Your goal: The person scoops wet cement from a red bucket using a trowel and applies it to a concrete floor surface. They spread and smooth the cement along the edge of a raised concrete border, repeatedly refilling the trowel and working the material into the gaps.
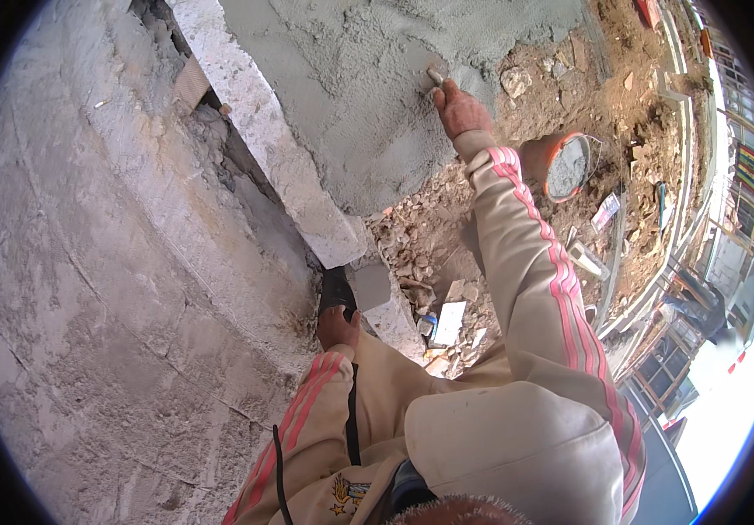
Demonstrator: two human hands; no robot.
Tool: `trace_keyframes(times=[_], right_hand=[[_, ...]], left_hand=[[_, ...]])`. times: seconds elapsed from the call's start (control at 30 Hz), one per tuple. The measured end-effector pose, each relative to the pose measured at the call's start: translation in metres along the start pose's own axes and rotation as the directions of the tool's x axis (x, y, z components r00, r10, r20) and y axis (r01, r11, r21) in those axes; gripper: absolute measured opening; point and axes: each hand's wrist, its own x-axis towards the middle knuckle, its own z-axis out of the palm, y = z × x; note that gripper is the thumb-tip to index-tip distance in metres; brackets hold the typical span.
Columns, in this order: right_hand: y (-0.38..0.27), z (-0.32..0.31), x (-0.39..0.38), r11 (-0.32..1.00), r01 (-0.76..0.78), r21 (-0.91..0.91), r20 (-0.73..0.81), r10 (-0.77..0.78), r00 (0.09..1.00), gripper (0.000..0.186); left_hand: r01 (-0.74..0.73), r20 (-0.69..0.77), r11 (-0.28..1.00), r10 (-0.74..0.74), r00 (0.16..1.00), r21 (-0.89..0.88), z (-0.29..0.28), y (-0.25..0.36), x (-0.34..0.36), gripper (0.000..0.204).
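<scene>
My right hand (463, 112) reaches out over wet grey mortar (342, 96), closed around the short handle of a trowel (436, 76). The trowel's blade blends into the mortar, so its outline is hard to make out. My left hand (338, 329) is low and close to my body, against a black thing (337, 293) that looks like a boot, beside a pale concrete edge. Its fingers are mostly hidden. The mortar lies against a long pale concrete curb (263, 131) on its left side.
A rough grey concrete surface (132, 262) fills the left. Right of my right forearm, an orange-rimmed bucket (568, 166) holding grey mix lies tilted on rubble and soil (561, 105). A white board piece (450, 323) lies among the debris. Block edging (680, 131) curves along the far right.
</scene>
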Motion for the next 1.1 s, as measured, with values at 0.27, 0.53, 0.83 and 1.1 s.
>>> trace_keyframes(times=[0.27,0.53,0.83,1.1], right_hand=[[0.049,-0.026,0.045,0.963,-0.258,0.084,0.01,0.258,0.966,0.048],[-0.117,0.01,-0.048,0.963,0.262,0.054,0.089,-0.266,0.96,0.038],[-0.019,-0.048,0.106,0.988,-0.127,0.084,-0.058,0.132,0.989,0.04],[0.138,-0.026,0.085,0.92,-0.343,0.19,-0.078,0.362,0.929,0.044]], left_hand=[[-0.016,-0.063,1.0,0.014,0.998,-0.021,-0.002,0.002,0.001,0.046],[0.046,0.002,0.999,-0.045,0.999,-0.016,-0.003,0.004,0.003,0.048],[0.052,0.049,0.997,-0.054,0.997,0.053,-0.003,0.016,0.002,0.049],[0.058,0.103,0.997,-0.063,0.993,0.058,-0.009,0.028,0.008,0.049]])
